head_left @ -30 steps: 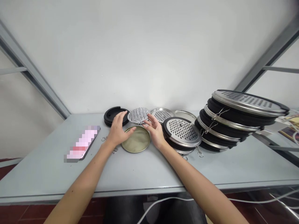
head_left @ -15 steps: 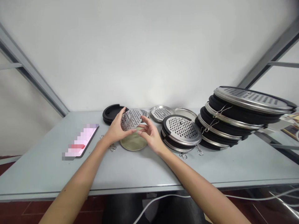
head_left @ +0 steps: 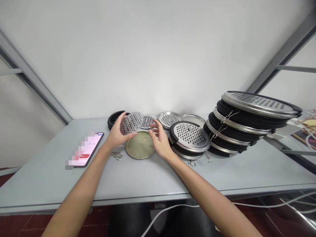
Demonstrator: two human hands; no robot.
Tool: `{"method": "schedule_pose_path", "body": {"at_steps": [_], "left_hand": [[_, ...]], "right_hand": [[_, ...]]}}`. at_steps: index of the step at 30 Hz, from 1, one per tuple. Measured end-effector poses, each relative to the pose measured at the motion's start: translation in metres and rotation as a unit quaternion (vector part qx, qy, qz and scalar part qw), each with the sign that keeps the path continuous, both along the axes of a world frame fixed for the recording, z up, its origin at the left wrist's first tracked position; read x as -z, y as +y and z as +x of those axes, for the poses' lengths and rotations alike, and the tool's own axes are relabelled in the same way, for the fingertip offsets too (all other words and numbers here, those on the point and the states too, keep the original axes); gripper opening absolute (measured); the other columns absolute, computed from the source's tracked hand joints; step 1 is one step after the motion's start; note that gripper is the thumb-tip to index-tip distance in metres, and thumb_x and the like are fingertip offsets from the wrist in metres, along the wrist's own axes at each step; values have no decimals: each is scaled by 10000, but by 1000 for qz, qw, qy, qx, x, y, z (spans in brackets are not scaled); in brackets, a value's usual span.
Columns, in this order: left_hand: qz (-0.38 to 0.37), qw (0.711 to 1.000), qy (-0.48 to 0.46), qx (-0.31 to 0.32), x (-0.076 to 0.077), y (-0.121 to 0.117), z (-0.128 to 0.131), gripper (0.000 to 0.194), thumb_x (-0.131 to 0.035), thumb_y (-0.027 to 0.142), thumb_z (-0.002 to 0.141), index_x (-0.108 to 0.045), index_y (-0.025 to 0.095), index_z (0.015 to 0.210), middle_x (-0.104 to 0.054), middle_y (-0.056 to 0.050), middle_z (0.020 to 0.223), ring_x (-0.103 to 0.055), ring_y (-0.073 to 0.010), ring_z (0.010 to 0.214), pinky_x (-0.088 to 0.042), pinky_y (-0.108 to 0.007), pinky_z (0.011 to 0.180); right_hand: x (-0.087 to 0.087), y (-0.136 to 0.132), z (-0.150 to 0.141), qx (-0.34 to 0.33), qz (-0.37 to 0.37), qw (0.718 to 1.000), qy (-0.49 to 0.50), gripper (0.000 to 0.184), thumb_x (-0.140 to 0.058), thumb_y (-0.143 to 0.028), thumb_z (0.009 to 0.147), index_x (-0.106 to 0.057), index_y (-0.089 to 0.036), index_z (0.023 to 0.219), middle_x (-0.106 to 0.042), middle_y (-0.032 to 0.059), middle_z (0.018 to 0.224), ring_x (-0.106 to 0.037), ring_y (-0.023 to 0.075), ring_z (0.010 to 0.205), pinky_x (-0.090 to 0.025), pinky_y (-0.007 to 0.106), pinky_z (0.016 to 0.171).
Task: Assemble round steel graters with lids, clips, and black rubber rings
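Observation:
My left hand [head_left: 119,133] grips a round grater plate [head_left: 132,122] by its left edge, thumb below and fingers behind. The perforated metal plate tilts above the table. My right hand [head_left: 160,140] is open, fingers apart and slightly curled, just right of the plate and not holding it. Behind, between the hands, lies a second perforated plate [head_left: 148,121], partly covered by the first. Below both hands a shallow round dish with an olive-toned inside [head_left: 140,146] lies flat on the table. Black ring-shaped parts [head_left: 113,120] sit behind my left hand, partly hidden.
A short stack of black-rimmed grater discs [head_left: 190,136] stands right of my right hand. Farther right leans a tall stack [head_left: 247,128]. Perforated discs [head_left: 170,119] and a plain round lid [head_left: 195,119] lie at the back. Wire clips [head_left: 117,155] and a phone [head_left: 87,149] lie left.
My left hand has moved left with the grater plate. My right hand has drawn away from it to the right, so the gap between the hands is wider and the dish shows more.

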State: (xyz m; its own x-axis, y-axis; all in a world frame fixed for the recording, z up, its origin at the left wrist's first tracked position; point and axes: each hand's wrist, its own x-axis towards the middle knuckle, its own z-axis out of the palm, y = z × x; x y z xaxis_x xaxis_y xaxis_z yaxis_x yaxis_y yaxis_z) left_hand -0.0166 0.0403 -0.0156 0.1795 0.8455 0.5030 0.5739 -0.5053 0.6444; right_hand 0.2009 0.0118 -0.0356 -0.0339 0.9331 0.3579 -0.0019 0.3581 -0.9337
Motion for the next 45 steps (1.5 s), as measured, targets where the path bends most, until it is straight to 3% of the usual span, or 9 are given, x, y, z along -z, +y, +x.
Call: {"method": "schedule_pose_path", "body": {"at_steps": [7,10,13,16,19,26,32,37,45], "left_hand": [[39,983,177,7,2,-7,10,1009,-803,536,640,-345,224,1482,-411,-167,1486,-319,-394,1415,-244,-580,1170],[-1,991,129,41,2,-7,11,969,-792,544,667,-367,218,1474,-419,-159,1492,-343,-384,1407,-264,-558,1169],[-50,993,4,105,1,-5,9,875,-727,542,760,-362,204,1479,-429,-153,1498,-376,-353,1405,-330,-490,1154],[-70,986,-45,147,0,-5,8,881,-747,519,758,-356,208,1483,-429,-149,1503,-363,-350,1417,-335,-468,1158],[-74,988,8,139,-3,-10,13,964,-814,509,679,-366,217,1481,-433,-152,1497,-386,-372,1395,-318,-505,1162],[-67,987,93,109,-9,-20,22,1032,-837,519,624,-348,230,1486,-399,-136,1516,-391,-375,1380,-337,-513,1149],[-43,991,17,126,0,-9,12,654,-567,510,899,-432,169,1441,-539,-149,1412,-504,-299,1311,-404,-449,1102],[-55,998,-24,19,0,-7,14,479,-585,497,884,-651,151,1209,-729,-111,1097,-679,-258,1026,-521,-392,950],[-76,996,39,8,-1,-7,14,328,-583,437,882,-742,181,1013,-769,-67,996,-705,-244,927,-551,-326,771]], "right_hand": [[1,0,3,40,58,997,-43,530,-587,-382,878,-470,-243,1375,-571,124,1304,-574,272,1134,-468,466,993],[0,6,4,38,-21,999,19,463,-594,-389,848,-544,-224,1278,-604,116,1251,-594,262,1109,-476,447,980],[-2,14,6,26,-149,982,114,373,-600,-409,812,-609,-198,1120,-654,96,1131,-642,214,975,-521,369,869],[-6,16,8,-14,-201,965,166,339,-610,-434,794,-641,-184,1021,-691,67,984,-660,165,843,-519,283,748],[-10,13,8,-47,-200,962,180,362,-625,-467,783,-648,-189,1014,-696,37,852,-658,154,764,-506,262,685],[-9,8,3,-62,-168,967,181,409,-733,-411,683,-659,-200,1026,-717,37,938,-656,179,845,-516,288,725],[-5,10,7,-19,-168,974,150,458,-718,-420,675,-675,-173,1059,-722,40,921,-640,176,804,-490,287,691],[-1,11,7,-9,-123,985,120,379,-691,-444,707,-710,-164,962,-734,54,917,-652,212,906,-487,336,834],[6,16,6,9,-113,993,37,289,-580,-411,761,-724,-177,849,-734,37,850,-654,217,883,-486,339,861]]}}
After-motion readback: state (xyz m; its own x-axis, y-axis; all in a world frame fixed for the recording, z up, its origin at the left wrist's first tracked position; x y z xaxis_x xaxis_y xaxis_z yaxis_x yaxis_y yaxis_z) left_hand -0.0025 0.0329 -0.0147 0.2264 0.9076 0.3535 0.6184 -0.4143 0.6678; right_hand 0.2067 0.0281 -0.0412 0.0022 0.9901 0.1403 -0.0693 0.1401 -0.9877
